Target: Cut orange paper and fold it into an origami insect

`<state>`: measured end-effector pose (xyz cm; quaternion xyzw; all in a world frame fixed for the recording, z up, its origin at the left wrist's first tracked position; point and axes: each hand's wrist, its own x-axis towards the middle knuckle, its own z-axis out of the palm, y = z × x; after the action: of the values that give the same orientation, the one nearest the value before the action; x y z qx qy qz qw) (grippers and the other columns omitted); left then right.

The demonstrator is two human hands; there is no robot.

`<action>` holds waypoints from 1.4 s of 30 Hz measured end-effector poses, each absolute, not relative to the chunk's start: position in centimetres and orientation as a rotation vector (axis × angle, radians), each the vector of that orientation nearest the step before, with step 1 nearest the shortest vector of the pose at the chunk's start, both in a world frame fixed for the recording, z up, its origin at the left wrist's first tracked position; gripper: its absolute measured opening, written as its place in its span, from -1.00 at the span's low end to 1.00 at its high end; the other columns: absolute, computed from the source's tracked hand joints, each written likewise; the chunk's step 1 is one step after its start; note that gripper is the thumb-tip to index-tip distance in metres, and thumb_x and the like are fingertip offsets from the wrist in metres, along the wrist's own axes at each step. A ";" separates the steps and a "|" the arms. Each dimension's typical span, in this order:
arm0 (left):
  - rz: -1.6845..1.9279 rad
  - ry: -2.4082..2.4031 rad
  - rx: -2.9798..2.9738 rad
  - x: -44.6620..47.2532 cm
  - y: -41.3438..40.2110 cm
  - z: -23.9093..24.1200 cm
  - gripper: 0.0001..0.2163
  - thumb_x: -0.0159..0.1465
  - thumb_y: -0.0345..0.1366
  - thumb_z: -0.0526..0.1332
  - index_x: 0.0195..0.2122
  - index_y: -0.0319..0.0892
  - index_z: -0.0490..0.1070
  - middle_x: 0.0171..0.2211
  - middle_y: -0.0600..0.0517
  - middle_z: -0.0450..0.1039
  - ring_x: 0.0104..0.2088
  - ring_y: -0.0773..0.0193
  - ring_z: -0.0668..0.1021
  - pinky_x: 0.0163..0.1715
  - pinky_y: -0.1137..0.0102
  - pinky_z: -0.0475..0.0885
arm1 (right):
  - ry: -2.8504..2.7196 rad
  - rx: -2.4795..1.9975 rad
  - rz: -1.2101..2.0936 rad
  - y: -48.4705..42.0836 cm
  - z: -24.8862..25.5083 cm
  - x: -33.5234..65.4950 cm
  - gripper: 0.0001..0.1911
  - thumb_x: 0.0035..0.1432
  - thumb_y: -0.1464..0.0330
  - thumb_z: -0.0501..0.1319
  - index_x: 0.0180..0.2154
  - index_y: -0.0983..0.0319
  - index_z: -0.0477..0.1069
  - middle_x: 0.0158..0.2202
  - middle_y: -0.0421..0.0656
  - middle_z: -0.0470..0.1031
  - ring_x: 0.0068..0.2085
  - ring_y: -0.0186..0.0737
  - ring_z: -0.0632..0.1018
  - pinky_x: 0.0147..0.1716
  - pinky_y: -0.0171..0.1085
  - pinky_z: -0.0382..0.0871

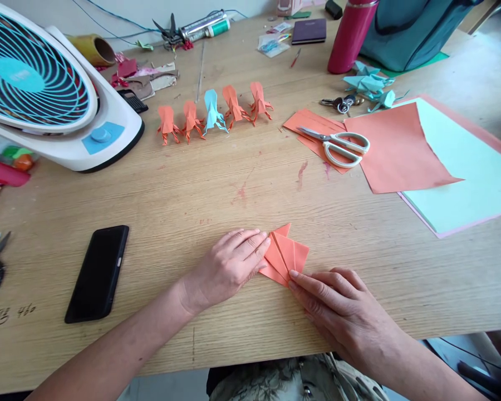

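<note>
A small piece of folded orange paper [284, 256], with crease lines and pointed corners, lies near the table's front edge. My left hand [229, 264] covers its left side, fingers close together and gripping that edge; the thumb is mostly hidden. At the paper's lower right corner, my right hand [338, 306] pinches it between the index finger and the thumb beneath. Beyond both hands stands a row of several folded paper figures, orange ones [232, 106] with a light blue one [212, 111] in the middle.
White-handled scissors [345, 148] rest on orange paper pieces, beside a large orange sheet [396, 147] and pale green sheets [463, 184]. A black phone [97, 274] lies left of my hands. A fan [67, 100] stands at back left, a red bottle [350, 39] at back right.
</note>
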<state>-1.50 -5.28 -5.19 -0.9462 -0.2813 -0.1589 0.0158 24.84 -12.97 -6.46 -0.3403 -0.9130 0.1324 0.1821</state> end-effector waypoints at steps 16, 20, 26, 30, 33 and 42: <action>-0.603 -1.282 -3.004 -0.6 -6.3 -5.3 -0.73 0.38 -0.41 0.15 0.09 -0.23 0.43 0.07 -0.13 0.52 0.08 0.04 0.52 0.04 0.08 0.47 | -2.566 -0.967 0.354 -13.0 -6.6 24.9 -0.64 0.35 0.49 0.07 0.11 0.30 0.46 0.20 0.04 0.44 -0.02 -0.05 0.49 -0.07 -0.02 0.32; -0.668 -1.458 -2.994 -0.5 -6.0 -5.3 -0.80 0.38 -0.41 0.15 -0.03 -0.14 0.49 0.08 -0.09 0.50 0.11 0.05 0.48 0.09 0.02 0.41 | -2.577 -0.963 0.379 -13.1 -6.6 25.0 -0.62 0.37 0.48 0.06 0.15 0.35 0.41 0.22 0.07 0.42 0.01 -0.04 0.47 -0.04 -0.01 0.31; -0.683 -1.532 -2.962 0.1 -5.8 -5.3 -0.86 0.37 -0.40 0.17 -0.14 -0.15 0.51 0.08 -0.08 0.49 0.11 0.04 0.47 0.08 0.03 0.40 | -2.590 -0.953 0.360 -13.1 -6.7 25.1 -0.66 0.37 0.48 0.07 0.11 0.38 0.44 0.24 0.07 0.39 0.02 -0.05 0.46 -0.03 -0.02 0.30; -0.642 -1.348 -2.919 0.1 -6.2 -5.0 -0.81 0.38 -0.38 0.16 -0.03 -0.17 0.50 0.06 -0.06 0.54 0.09 0.03 0.49 0.06 0.05 0.39 | -2.592 -0.931 0.336 -13.0 -6.6 25.0 -0.61 0.36 0.49 0.08 0.17 0.44 0.38 0.23 0.11 0.40 0.02 -0.03 0.45 -0.04 -0.01 0.29; -0.478 -1.137 -2.908 0.2 -6.7 -4.6 -0.75 0.40 -0.36 0.15 0.06 -0.28 0.46 0.08 -0.13 0.53 0.07 0.02 0.51 0.03 0.07 0.40 | -2.573 -0.926 0.341 -12.9 -6.5 24.9 -0.65 0.37 0.49 0.06 0.12 0.41 0.42 0.23 0.09 0.41 -0.01 -0.04 0.46 -0.06 -0.02 0.29; -0.281 -1.056 -2.832 1.4 -7.3 -4.3 -0.75 0.43 -0.36 0.12 0.01 -0.39 0.47 0.07 -0.17 0.53 0.03 0.06 0.53 0.08 0.08 0.36 | -2.572 -0.936 0.335 -13.0 -6.7 24.9 -0.63 0.36 0.49 0.09 0.16 0.42 0.39 0.23 0.09 0.40 0.00 -0.04 0.45 -0.05 -0.01 0.29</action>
<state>1.41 -7.35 -4.28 -0.9316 -0.3475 -0.0926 0.0532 24.94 -13.00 -6.73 -0.3334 -0.9155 0.1191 0.1911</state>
